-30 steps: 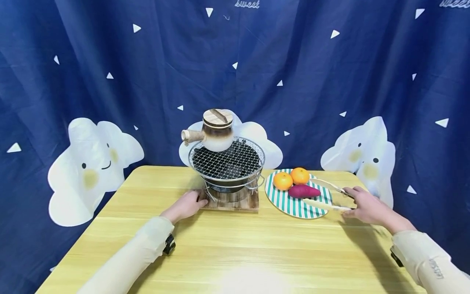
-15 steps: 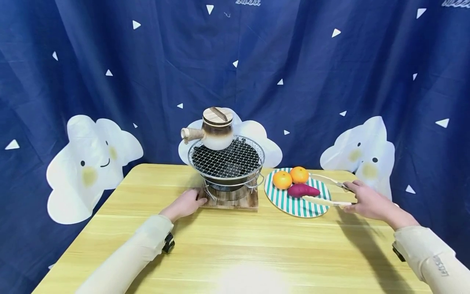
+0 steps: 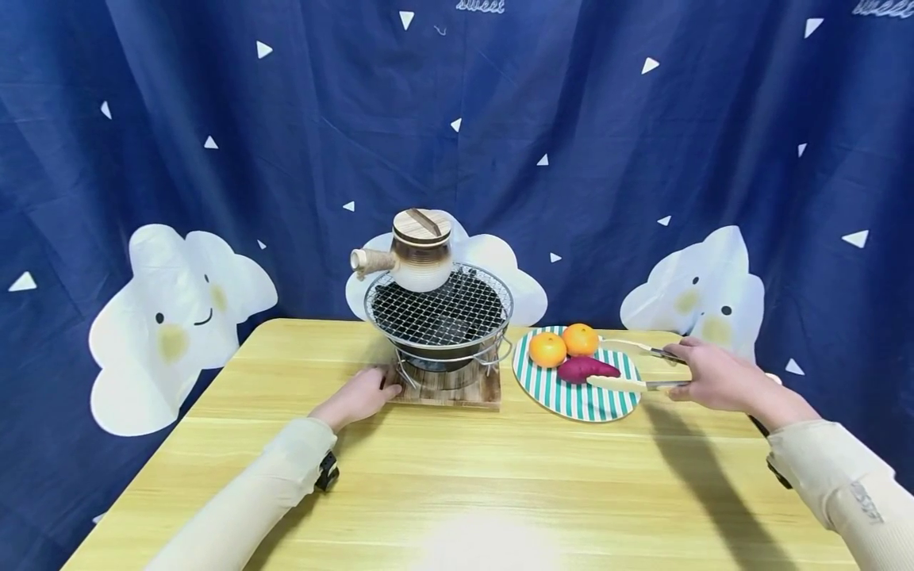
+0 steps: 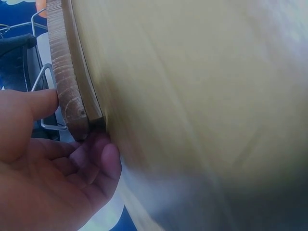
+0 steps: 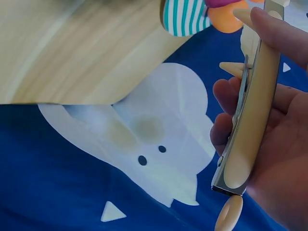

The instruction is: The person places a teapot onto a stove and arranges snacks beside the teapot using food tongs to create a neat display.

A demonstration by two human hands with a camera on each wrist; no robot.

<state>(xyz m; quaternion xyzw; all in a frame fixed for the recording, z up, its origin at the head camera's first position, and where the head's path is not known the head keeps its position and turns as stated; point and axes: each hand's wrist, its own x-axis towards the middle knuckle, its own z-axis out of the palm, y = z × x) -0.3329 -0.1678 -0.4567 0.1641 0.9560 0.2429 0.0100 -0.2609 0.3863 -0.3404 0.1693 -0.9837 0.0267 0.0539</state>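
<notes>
My left hand (image 3: 357,392) grips the near left corner of a square wooden board (image 3: 485,390) under a round tabletop grill (image 3: 443,313). In the left wrist view the thumb lies on top of the board (image 4: 65,67) and curled fingers tuck beneath its corner. On the right, my right hand (image 3: 724,377) holds cream-tipped tongs (image 3: 616,384) with arms spread. One arm lies along the near side of a purple sweet potato (image 3: 580,369); the other reaches behind it, near an orange (image 3: 581,339). The sweet potato and two oranges lie on a striped round plate (image 3: 571,406).
A brown-and-white clay pot (image 3: 421,270) with a wooden lid and side handle stands on the grill mesh, toward the back. The wooden table (image 3: 457,476) runs back to a blue curtain (image 3: 321,119) with cloud prints.
My right hand has risen slightly, and the tongs' near arm has shifted a little up toward the sweet potato. The left hand keeps its grip on the board.
</notes>
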